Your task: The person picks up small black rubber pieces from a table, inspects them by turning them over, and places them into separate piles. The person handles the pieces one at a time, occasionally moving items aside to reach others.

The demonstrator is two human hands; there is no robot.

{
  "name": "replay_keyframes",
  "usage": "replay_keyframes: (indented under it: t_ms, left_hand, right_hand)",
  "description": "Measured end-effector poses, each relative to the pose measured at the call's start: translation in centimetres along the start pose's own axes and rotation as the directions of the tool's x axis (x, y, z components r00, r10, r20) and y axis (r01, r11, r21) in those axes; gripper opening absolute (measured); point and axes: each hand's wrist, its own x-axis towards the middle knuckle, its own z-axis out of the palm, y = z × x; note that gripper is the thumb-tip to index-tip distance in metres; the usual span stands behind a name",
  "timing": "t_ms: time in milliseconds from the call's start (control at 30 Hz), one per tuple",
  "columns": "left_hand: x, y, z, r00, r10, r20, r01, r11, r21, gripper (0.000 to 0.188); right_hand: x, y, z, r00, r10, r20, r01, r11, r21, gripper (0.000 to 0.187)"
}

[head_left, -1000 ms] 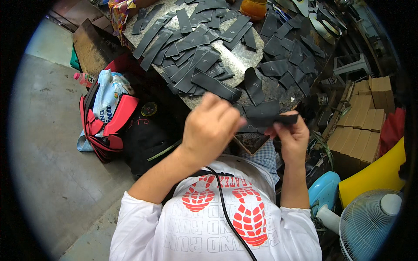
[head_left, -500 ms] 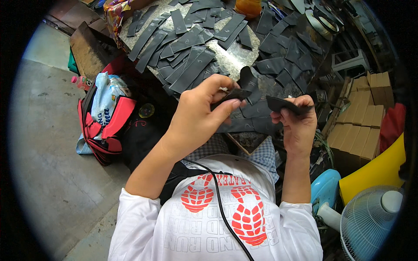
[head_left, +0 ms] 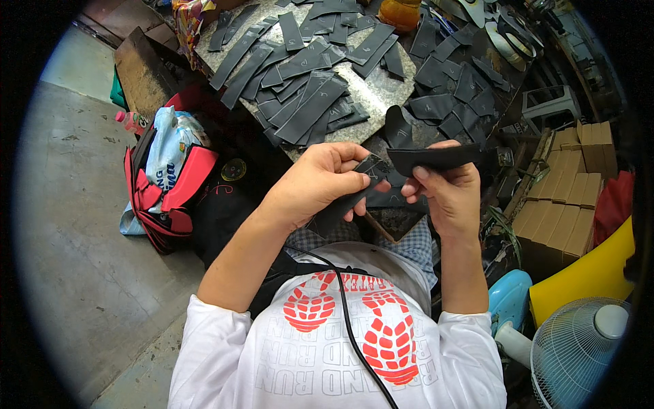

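My left hand [head_left: 320, 178] pinches a black strip [head_left: 370, 166] of thin sheet material, perhaps leather, between thumb and fingers. Part of that strip is hidden behind the hand. My right hand [head_left: 446, 194] is closed on another flat black strip [head_left: 432, 158], which lies level across its fingertips with the thumb beneath. The two strips are close together over my lap. Just beyond them, a curved black piece [head_left: 398, 128] stands up near the table edge. Many similar strips [head_left: 310, 112], some with pale marks, lie heaped across the stone-topped table [head_left: 373, 92].
An orange jar [head_left: 398, 13] is at the table's far side. On the left sits a red and black bag [head_left: 191, 180] with a blue-white packet. At the right are stacked brown boxes [head_left: 558, 211], a yellow sheet [head_left: 586, 266] and a fan [head_left: 579, 347].
My right hand has moved left and turned its strip broad side toward me. The left hand has dropped slightly, tilting its strip. The hands are closer together.
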Motion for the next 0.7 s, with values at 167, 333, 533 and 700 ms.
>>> replay_keyframes:
  t_ms: [167,333,533,700]
  left_hand:
    - [0.0,0.1,-0.1,1.0,-0.025,-0.005,0.025,0.999,0.039,0.027]
    - [0.1,0.1,-0.1,0.999,-0.053,0.008,0.052,0.996,0.066,0.025]
    - [0.2,-0.1,0.0,0.998,-0.057,-0.011,0.058,0.992,0.11,0.022]
    - [0.2,-0.1,0.0,0.998,-0.056,-0.019,0.058,0.99,0.13,0.022]
  right_hand:
    - [0.8,-0.2,0.0,0.998,-0.047,-0.034,0.037,0.965,-0.26,0.016]
    - [0.7,-0.2,-0.4,0.976,0.167,0.14,-0.163,0.986,-0.037,0.021]
    - [0.8,0.9,-0.4,0.989,0.143,0.023,-0.139,0.983,-0.12,0.022]
    - [0.6,0.8,-0.5,0.983,0.181,0.037,-0.178,0.981,-0.076,0.022]
